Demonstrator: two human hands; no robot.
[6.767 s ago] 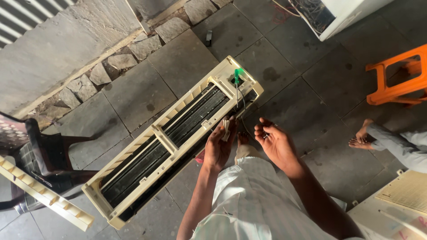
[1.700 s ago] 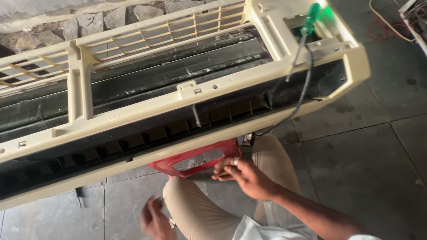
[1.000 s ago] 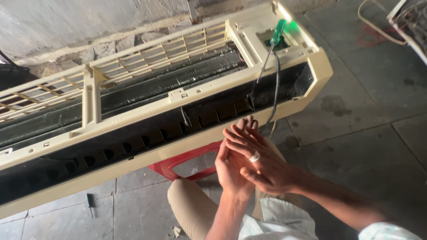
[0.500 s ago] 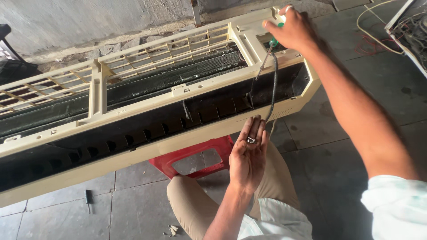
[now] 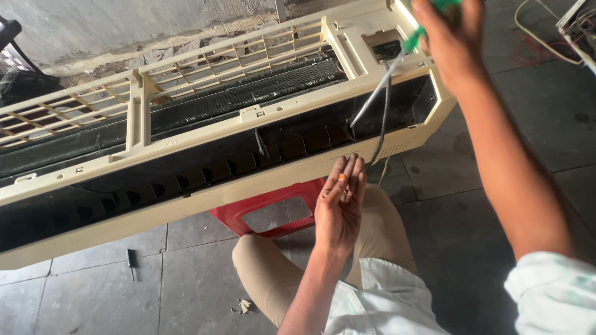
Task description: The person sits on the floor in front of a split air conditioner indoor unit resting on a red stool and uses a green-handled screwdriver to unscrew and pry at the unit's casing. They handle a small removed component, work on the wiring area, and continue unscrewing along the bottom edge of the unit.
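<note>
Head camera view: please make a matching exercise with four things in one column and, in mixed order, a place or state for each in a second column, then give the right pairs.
Things:
1. green-handled screwdriver
2. red plastic stool
3. left hand
4. small dark tool

Places or states:
A. lying alone on the floor tiles
B. under the cream air conditioner unit
C. held up in the right hand
D. palm open, fingers against the unit's lower front edge

Pairs: 1-C, 2-B, 3-D, 4-A
</note>
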